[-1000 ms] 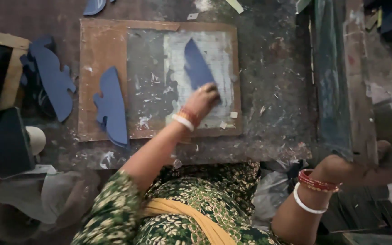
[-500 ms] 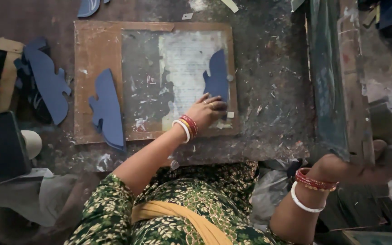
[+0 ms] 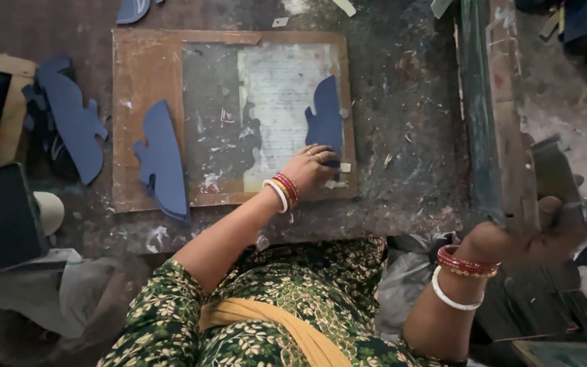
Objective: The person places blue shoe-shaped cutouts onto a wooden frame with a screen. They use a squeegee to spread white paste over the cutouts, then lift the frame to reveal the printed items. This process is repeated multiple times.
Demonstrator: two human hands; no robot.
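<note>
Here, from my remote seat, I see the left hand (image 3: 312, 165) laid flat, fingers together, pressing on the lower end of a blue cut-out piece (image 3: 326, 120). That piece is a flat, dark blue sheet shape with one straight long edge and one wavy, lobed edge, standing lengthwise on the pale, worn patch of the cutting board (image 3: 151, 61), near the board's right edge. The board is brown, scuffed and flecked with white scraps. The right hand (image 3: 511, 239) is closed around the lower end of a grimy green lever bar (image 3: 487, 109) off to the right of the bench. A second blue piece (image 3: 163, 158) lies on the board's left part, and more blue pieces (image 3: 69, 119) lie stacked beyond the left edge.
</note>
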